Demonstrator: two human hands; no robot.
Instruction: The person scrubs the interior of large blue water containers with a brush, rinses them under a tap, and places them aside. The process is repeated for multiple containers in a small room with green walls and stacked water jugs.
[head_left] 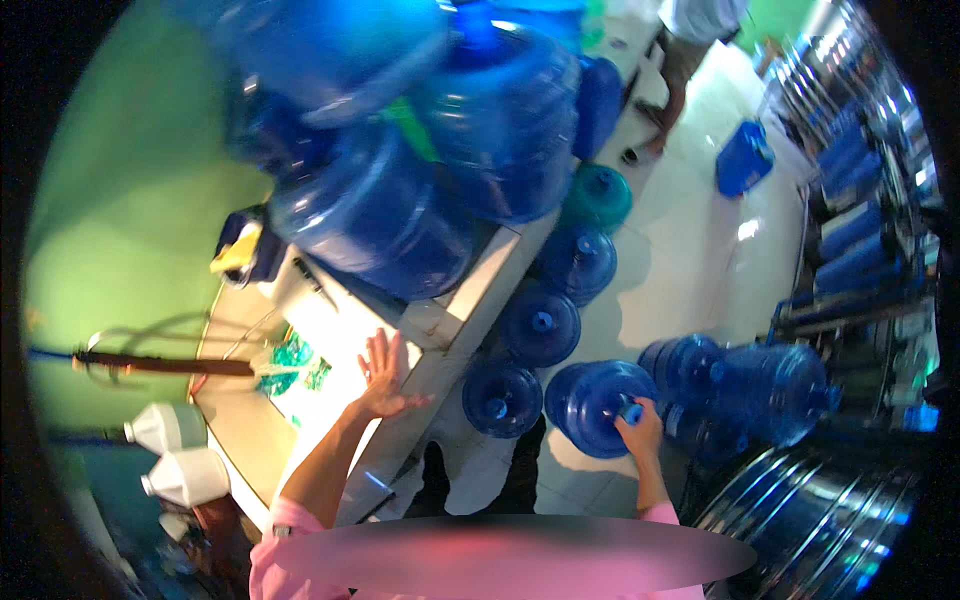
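Stacked bottles (500,120): I see them blue and bulky, far left.
Counter (345,345): brightly lit, near left.
Floor bottle (585,405): blue, upright, near right, beside a bottle row (540,322).
Left hand (382,382): spread over the counter; contact I cannot tell.
Right hand (642,432): pinching the floor bottle's neck.
Green patch (410,128): too blurred to read.

A large, translucent blue plastic water jug (592,405), round-bodied with a short, narrow neck (632,411), stands on a pale tiled floor (690,275), neck upward. It perhaps leans slightly rightward; the blurred, curved view leaves this uncertain.
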